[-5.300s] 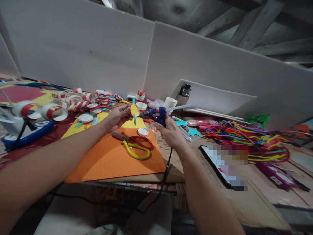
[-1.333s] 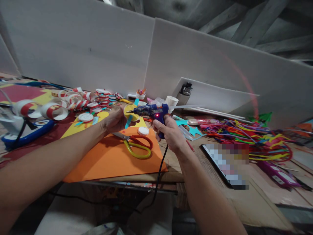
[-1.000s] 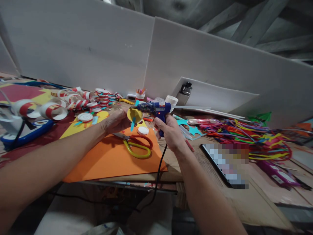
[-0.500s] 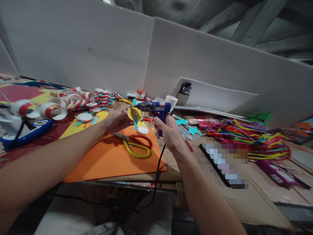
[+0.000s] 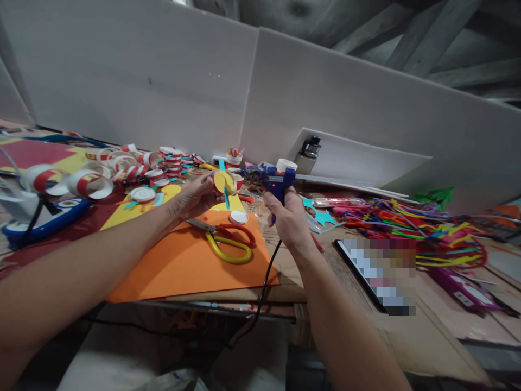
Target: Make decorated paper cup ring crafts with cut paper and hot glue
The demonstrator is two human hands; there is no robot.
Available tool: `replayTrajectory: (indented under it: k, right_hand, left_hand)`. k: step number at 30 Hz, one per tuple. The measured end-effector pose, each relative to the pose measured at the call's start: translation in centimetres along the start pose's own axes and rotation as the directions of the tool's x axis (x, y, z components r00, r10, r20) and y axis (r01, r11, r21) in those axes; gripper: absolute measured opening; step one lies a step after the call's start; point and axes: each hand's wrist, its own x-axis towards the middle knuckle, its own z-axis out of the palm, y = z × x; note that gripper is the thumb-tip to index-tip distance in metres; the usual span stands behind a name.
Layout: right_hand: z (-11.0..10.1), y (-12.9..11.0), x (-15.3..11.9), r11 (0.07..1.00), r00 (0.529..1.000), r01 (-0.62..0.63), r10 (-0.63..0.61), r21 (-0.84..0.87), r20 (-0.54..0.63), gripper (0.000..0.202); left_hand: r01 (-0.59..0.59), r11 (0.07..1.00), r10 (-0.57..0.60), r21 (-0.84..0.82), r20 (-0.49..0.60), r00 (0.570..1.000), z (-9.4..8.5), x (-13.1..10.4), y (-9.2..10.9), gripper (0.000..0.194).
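Note:
My left hand holds up a small yellow paper disc with teal strips stuck to it, above the orange sheet. My right hand grips a blue glue gun with a red light lit; its nozzle points left and sits just right of the disc. The gun's black cord drops over the table's front edge.
Yellow-and-red scissors and a white cap lie on the orange sheet. Red-and-white paper rings crowd the left. A phone and a heap of coloured pipe cleaners lie right. White cups and a flask stand behind.
Over the last second the glue gun drew back a little to the right from the disc. My left hand turned the disc so its teal strips stand more upright.

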Motion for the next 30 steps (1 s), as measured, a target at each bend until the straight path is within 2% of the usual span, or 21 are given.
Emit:
replayTrajectory:
  k: [4, 9, 19, 26, 30]
  right_hand:
    - [-0.1, -0.3, -0.2, 0.971, 0.99, 0.135, -0.143, -0.199, -0.022, 0.026]
    - [-0.2, -0.8, -0.5, 0.934, 0.981, 0.187, -0.191, -0.306, 0.016, 0.023]
    - [-0.3, -0.6, -0.2, 0.883, 0.978, 0.203, -0.207, -0.424, 0.036, 0.027]
    - [-0.3, -1.1, -0.4, 0.846, 0.995, 0.101, -0.098, -0.523, 0.033, 0.035]
    - [-0.2, -1.4, -0.5, 0.841, 0.996, 0.091, -0.081, -0.534, 0.042, 0.036]
  left_hand:
    - [0.011, 1.0, -0.01, 0.015, -0.023, 1.0, 0.2, 0.0, -0.1, 0.052]
    - [0.034, 0.999, -0.034, 0.03, -0.005, 0.999, 0.4, 0.0, -0.1, 0.047]
    - [0.001, 0.996, 0.001, 0.09, -0.027, 1.0, 0.6, 0.0, 0.2, 0.053]
    - [-0.019, 0.994, 0.026, 0.106, -0.063, 0.998, 0.8, -0.1, 0.9, 0.057]
    - [-0.045, 0.995, 0.051, 0.091, -0.063, 0.997, 0.6, 0.0, 1.1, 0.053]
